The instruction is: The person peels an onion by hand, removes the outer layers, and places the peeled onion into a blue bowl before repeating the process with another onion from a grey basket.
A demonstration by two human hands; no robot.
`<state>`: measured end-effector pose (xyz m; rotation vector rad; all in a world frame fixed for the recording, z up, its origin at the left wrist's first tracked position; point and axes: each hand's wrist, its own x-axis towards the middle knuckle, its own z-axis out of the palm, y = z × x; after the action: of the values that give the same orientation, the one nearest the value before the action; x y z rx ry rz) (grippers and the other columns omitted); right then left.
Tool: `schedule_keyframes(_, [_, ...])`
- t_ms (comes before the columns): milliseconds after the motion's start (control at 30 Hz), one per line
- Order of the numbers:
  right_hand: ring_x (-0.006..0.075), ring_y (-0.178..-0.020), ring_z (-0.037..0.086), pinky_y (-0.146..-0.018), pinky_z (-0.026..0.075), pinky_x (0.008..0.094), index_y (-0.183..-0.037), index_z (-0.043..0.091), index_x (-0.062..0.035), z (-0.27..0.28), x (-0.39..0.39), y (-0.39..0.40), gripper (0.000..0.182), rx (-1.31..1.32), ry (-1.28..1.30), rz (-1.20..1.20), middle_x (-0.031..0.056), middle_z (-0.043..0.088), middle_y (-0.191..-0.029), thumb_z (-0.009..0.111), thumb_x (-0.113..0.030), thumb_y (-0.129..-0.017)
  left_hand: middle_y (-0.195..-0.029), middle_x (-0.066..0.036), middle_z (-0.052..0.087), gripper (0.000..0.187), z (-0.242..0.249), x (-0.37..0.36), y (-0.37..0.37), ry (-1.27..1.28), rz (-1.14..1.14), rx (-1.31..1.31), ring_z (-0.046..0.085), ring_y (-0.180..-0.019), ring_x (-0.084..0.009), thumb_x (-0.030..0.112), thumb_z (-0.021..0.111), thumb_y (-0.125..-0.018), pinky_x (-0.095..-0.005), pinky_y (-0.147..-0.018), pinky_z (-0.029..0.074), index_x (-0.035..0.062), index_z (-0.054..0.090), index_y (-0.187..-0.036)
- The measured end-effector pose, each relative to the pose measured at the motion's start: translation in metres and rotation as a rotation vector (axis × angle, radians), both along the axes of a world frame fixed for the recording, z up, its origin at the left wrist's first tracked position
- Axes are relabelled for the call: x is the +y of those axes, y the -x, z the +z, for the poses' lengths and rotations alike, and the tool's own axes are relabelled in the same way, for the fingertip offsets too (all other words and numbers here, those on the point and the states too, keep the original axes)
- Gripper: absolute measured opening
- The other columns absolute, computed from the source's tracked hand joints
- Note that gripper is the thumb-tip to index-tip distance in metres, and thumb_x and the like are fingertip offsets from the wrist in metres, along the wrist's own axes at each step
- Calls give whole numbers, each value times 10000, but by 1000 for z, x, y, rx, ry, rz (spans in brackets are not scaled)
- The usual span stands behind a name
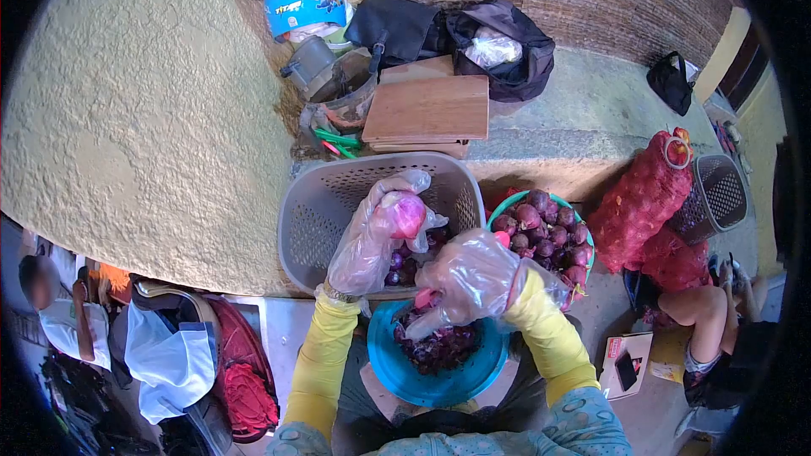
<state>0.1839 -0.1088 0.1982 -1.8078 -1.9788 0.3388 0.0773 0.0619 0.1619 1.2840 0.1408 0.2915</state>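
My left hand (363, 241), in a clear plastic glove, is closed around a peeled pink onion (407, 214) above the grey perforated basket (306, 228). Some purple onions (404, 268) lie in the bottom of that basket. My right hand (469, 279), also gloved, is closed over the blue basin (384, 363); a small pink-red piece shows at its fingers, and a pink tip (503, 238) sticks out at its upper side. Dark onion skins (443, 350) fill the middle of the basin. To the right, a green-rimmed basket (591, 245) is heaped with unpeeled red onions (545, 232).
Wooden boards (428, 108), black bags (503, 46) and a blue helmet (306, 4) rest on the ledge. A red mesh sack (644, 194) stands right, beside a grey basket (718, 194). Another person's knee (705, 312) shows at right; a person (76, 312) is at far left.
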Motion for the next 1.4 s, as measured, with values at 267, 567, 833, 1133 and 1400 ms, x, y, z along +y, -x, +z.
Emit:
schedule_keyframes(267, [291, -526, 567, -549, 460, 380, -709, 684, -17, 18, -12, -18, 475, 360, -308, -551, 165, 589, -598, 886, -444, -751, -1248, -70, 604, 963, 3, -1, 9, -39, 9, -98, 640, -1061, -166, 661, 860, -686, -349, -983, 523, 51, 507, -1341])
schedule_keyframes(567, [422, -576, 606, -540, 468, 480, -731, 706, -31, 6, -8, -25, 538, 236, -211, -484, 212, 586, -604, 786, -555, -825, -1420, -86, 509, 976, -1, 1, 7, -120, -14, -98, 582, -1195, -180, 573, 917, -650, -324, -1049, 465, 56, 505, -1368])
schedule_keyframes(833, [421, -590, 604, -558, 473, 482, -711, 715, -61, 8, -8, -26, 525, 252, -203, -428, 200, 592, -599, 766, -569, -835, -1445, -113, 521, 816, -4, 3, 10, -156, -87, -172, 498, -1333, -234, 349, 901, -732, -381, -1155, 368, 53, 500, -1379])
schedule_keyframes(1133, [425, -594, 589, -564, 476, 479, -682, 706, -76, 1, -4, -26, 457, 220, -147, -450, 190, 587, -597, 742, -487, -876, -1409, -102, 550, 865, -2, 4, 6, -221, -44, -177, 529, -1287, -205, 358, 953, -658, -365, -1113, 417, 47, 531, -1347])
schedule_keyframes(1400, [394, -538, 563, -519, 452, 428, -632, 676, -79, -16, 1, -38, 484, 259, -143, -300, 160, 564, -561, 759, -508, -841, -1260, -108, 623, 905, 5, -5, 6, -162, -33, -112, 604, -1123, -187, 610, 918, -586, -339, -1019, 471, 9, 600, -1184])
